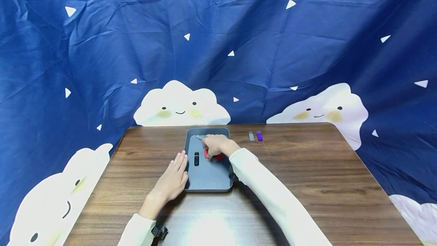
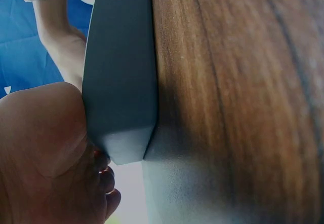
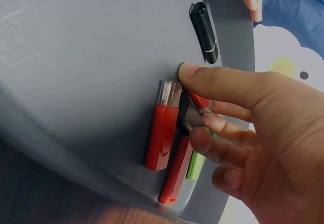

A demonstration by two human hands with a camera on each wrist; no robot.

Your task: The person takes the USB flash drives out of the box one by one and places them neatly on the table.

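Stick (image 3: 198, 101), red, slantwise in right hand (image 3: 271, 115)

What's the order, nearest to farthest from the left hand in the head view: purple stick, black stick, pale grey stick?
1. Black stick: in the tray, right of the left hand.
2. Pale grey stick: right of the tray.
3. Purple stick: just right of that.

Looks forward and down from the head, above the grip (image 1: 216, 145); close at it from right wrist; near, along the shared tray (image 1: 209, 180), from left.
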